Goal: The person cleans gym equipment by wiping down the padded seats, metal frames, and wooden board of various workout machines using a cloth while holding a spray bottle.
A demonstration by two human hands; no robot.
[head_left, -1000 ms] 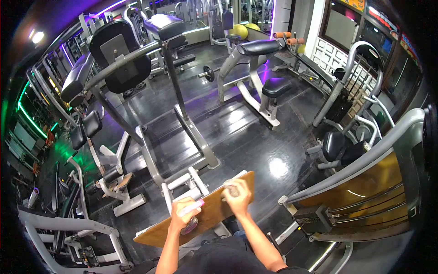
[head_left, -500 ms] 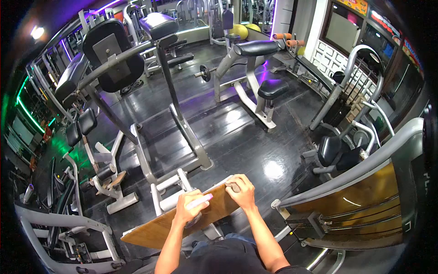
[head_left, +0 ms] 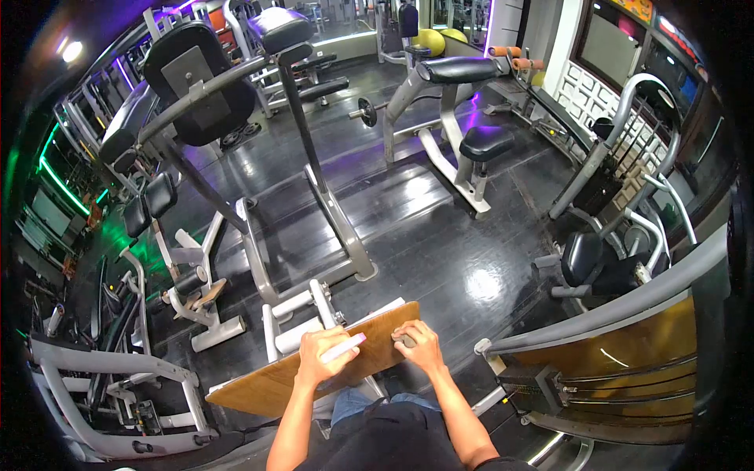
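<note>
A wooden board (head_left: 271, 386) slants in front of my body, with a white layer showing along its far edge. My left hand (head_left: 318, 359) is closed around a white stick-like object (head_left: 343, 348) with a pink end, held over the board. At the board's right end, my right hand (head_left: 424, 347) has its fingers curled round a small grey-brown piece (head_left: 406, 339), perhaps a cloth or sponge; its kind is unclear. The piece lies against the board's surface. Part of the board is hidden behind my left hand and forearm.
A grey-framed machine with black pads (head_left: 200, 82) stands ahead. Beyond it is a bench with a black seat (head_left: 487, 143). A weight-stack machine with a brown panel (head_left: 620, 377) is close on my right, and a grey tubular frame (head_left: 118, 361) on my left.
The view has tilted, so the surrounding machines appear farther right. My right hand and the board's right end sit slightly lower in the picture. Both hands keep their holds.
</note>
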